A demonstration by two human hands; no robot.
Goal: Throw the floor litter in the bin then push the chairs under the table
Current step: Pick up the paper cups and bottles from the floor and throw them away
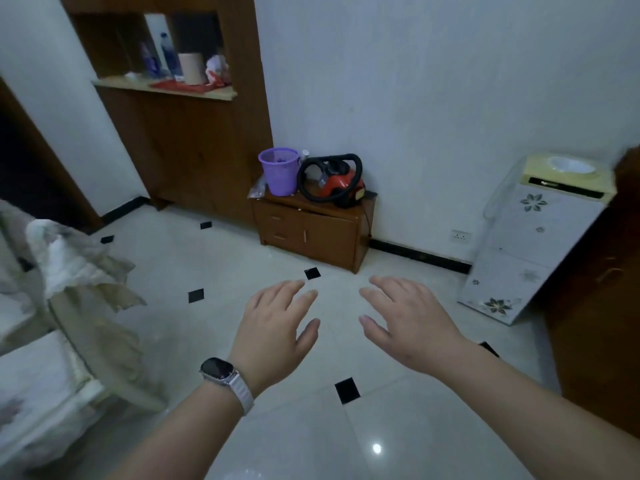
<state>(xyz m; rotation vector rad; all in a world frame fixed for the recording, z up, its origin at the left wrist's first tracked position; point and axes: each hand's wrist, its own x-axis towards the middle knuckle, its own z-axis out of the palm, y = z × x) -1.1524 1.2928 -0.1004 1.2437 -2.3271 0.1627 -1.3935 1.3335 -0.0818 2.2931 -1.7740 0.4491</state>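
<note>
Item: purple basket (280, 171), sitting on the low wooden cabinet (311, 233) at eleven o'clock of our hands, well apart. Inside it we are seeing only blurred shapes. Red vacuum (341, 183) sitting just beside it at three o'clock. We are holding left hand (273, 327) and right hand (408, 323) flat, fingers spread, grasping nothing, above the pale tiled floor (207, 258).

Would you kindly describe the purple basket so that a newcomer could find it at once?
Against the white wall, a low wooden cabinet stands right of the tall cupboard. On it, left of the red vacuum cleaner, sits the purple basket, the only purple, mesh-walled thing there.
</note>
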